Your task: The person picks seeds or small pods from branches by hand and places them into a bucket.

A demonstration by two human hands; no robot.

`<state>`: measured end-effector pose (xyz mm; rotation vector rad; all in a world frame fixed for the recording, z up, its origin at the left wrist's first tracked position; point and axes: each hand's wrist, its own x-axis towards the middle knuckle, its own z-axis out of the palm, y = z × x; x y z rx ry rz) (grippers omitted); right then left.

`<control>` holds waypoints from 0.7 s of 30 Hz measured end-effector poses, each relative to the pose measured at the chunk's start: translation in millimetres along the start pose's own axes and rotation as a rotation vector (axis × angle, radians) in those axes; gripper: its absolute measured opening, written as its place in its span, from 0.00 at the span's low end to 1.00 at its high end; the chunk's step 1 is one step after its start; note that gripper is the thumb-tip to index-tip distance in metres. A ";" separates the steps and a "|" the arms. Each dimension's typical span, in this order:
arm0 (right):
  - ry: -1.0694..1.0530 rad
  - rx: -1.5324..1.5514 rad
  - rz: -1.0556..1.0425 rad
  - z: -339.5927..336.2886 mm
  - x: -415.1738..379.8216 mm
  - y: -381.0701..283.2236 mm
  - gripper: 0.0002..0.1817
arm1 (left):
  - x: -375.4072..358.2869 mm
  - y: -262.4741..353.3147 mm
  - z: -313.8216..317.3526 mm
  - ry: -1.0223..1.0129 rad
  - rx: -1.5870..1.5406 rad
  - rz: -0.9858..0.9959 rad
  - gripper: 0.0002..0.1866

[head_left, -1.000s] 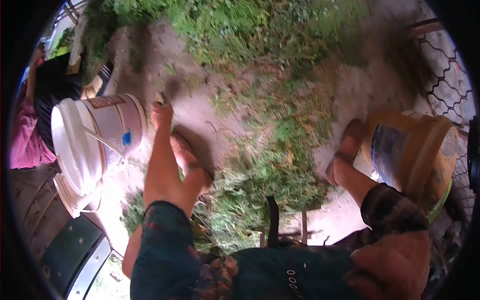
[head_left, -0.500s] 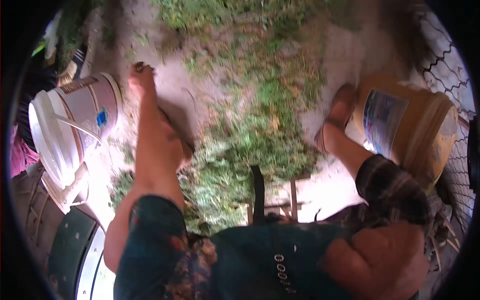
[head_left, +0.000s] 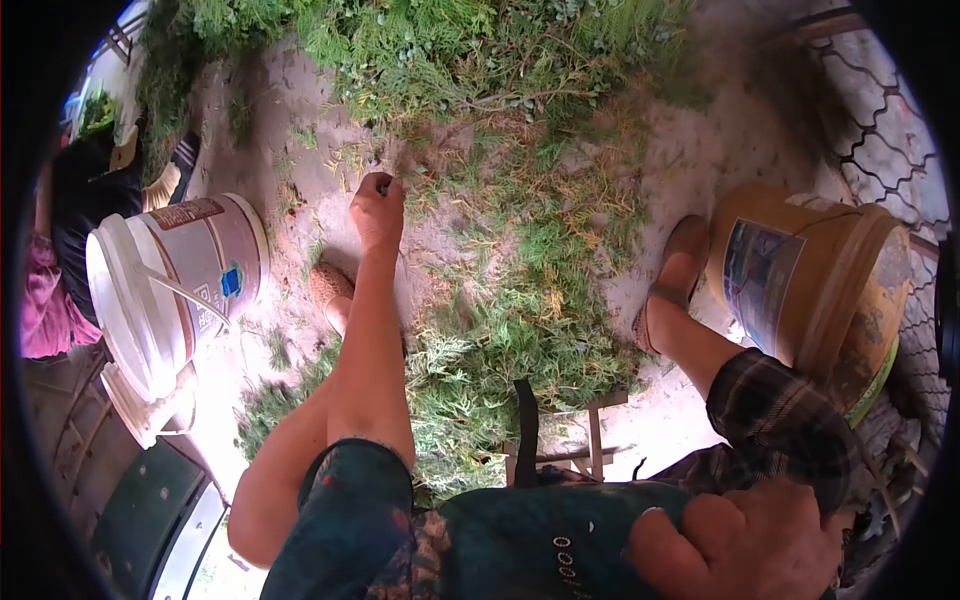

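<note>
My left hand [head_left: 377,212] reaches forward over the floor, its fingers pinched together. A dark spot shows at its fingertips, too small to make out. Just ahead and to its right lie scattered green and yellowed evergreen sprigs [head_left: 560,190]. Farther forward is a thick pile of leafy evergreen branches [head_left: 480,55] with small pale cones among the foliage. Close to the camera, my right hand [head_left: 745,545] is held curled at the lower right by my dark green shirt. Whatever its fingers may hold is hidden.
A white bucket [head_left: 170,270] lies tipped at the left, beside another person's dark-clothed leg [head_left: 95,200]. At the right a tan bucket [head_left: 800,270] stands against wire mesh [head_left: 890,130]. A small wooden frame [head_left: 595,440] is near my lap.
My left hand has moved right and closer to my body. The view has tilted forward, showing more of the branch pile. My right hand stays curled at the lower right.
</note>
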<state>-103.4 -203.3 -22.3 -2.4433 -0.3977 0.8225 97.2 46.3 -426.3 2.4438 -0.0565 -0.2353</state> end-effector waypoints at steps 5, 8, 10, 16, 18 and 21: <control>0.011 0.032 0.016 1.3 -0.2 -0.9 0.14 | 11.2 11.6 17.0 0.029 -0.009 0.247 0.09; 0.075 0.047 0.028 4.3 -1.2 -2.0 0.11 | 14.7 9.4 26.9 -0.119 0.309 0.303 0.10; 0.085 0.005 0.061 5.3 -1.5 -4.0 0.09 | 9.3 14.8 24.1 -0.120 0.307 0.298 0.10; 0.124 -0.124 0.059 8.0 -9.0 -10.0 0.12 | -3.2 33.7 8.7 -0.299 -0.333 -0.137 0.13; -0.025 0.027 0.088 -9.7 -5.7 -3.7 0.12 | -14.7 63.2 -3.9 -0.385 -0.714 -0.382 0.14; 0.071 0.602 0.166 -11.7 -18.4 -4.7 0.15 | -31.6 115.2 -16.1 -0.482 -1.204 -0.327 0.18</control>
